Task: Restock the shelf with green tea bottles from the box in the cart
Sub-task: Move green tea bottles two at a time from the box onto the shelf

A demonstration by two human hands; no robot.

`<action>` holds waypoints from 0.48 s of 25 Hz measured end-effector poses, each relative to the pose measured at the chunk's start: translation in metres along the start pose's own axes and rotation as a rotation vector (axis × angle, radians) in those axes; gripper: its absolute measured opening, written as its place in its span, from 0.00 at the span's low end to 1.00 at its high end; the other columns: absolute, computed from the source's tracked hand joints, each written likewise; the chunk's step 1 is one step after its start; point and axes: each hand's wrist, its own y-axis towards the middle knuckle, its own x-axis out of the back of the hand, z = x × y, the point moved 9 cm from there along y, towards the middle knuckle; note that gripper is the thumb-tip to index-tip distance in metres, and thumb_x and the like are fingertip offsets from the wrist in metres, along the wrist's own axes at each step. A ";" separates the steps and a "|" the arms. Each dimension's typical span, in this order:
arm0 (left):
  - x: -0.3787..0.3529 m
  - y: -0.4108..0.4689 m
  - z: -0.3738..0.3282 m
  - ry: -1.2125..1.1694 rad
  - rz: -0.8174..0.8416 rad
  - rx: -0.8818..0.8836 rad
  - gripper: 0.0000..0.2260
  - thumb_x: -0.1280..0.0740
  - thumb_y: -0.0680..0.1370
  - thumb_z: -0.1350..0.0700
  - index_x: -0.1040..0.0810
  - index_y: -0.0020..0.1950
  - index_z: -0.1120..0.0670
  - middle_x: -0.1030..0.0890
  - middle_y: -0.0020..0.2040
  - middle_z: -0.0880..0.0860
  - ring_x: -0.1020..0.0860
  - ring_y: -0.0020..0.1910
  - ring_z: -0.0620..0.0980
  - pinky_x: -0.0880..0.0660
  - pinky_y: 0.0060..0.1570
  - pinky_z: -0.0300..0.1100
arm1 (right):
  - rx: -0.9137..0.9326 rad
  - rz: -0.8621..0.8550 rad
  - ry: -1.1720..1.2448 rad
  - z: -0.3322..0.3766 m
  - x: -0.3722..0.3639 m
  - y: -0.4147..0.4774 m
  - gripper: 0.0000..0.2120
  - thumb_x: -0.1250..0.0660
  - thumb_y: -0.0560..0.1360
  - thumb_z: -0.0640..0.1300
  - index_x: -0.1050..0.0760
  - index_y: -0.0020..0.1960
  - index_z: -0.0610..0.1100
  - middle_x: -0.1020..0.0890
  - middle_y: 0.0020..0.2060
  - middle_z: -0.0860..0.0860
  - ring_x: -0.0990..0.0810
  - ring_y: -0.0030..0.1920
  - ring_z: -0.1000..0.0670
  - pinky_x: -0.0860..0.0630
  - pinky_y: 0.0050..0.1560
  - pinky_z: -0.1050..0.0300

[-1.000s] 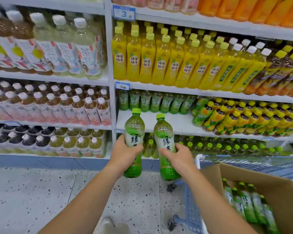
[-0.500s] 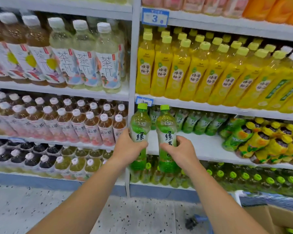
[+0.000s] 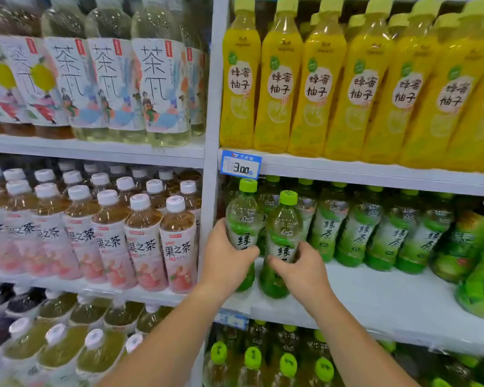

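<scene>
My left hand [image 3: 227, 261] grips one green tea bottle [image 3: 243, 216], and my right hand [image 3: 302, 270] grips a 2nd bottle [image 3: 284, 227]. Both are upright, side by side at the shelf's [image 3: 361, 297] front left corner (can't tell if the bases touch down). The back row [image 3: 358, 230] of the same tea lines the rear edge, w/ a price tag [image 3: 241, 165] above.

Bright even light, blurred warped edges

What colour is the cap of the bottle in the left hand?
Light green cap; the head view shows it.
</scene>
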 end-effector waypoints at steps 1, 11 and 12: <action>-0.003 0.002 0.006 -0.024 -0.021 -0.020 0.22 0.25 0.65 0.64 0.24 0.52 0.44 0.17 0.46 0.43 0.20 0.43 0.33 0.27 0.37 0.24 | 0.023 -0.008 0.016 -0.004 -0.002 0.003 0.11 0.23 0.67 0.47 0.25 0.42 0.51 0.22 0.30 0.55 0.24 0.29 0.64 0.32 0.24 0.72; -0.020 0.004 0.042 0.014 -0.005 -0.102 0.30 0.25 0.69 0.62 0.33 0.66 0.46 0.21 0.54 0.41 0.22 0.50 0.31 0.25 0.42 0.26 | 0.176 0.023 0.142 -0.020 -0.013 0.005 0.13 0.23 0.67 0.47 0.23 0.49 0.55 0.15 0.40 0.59 0.17 0.39 0.63 0.23 0.35 0.69; -0.021 0.000 0.046 0.055 0.008 -0.084 0.28 0.25 0.69 0.61 0.31 0.65 0.47 0.21 0.54 0.43 0.21 0.51 0.34 0.23 0.44 0.30 | 0.170 0.033 0.130 -0.026 -0.016 0.001 0.14 0.23 0.67 0.49 0.23 0.50 0.55 0.16 0.43 0.58 0.18 0.42 0.62 0.22 0.39 0.67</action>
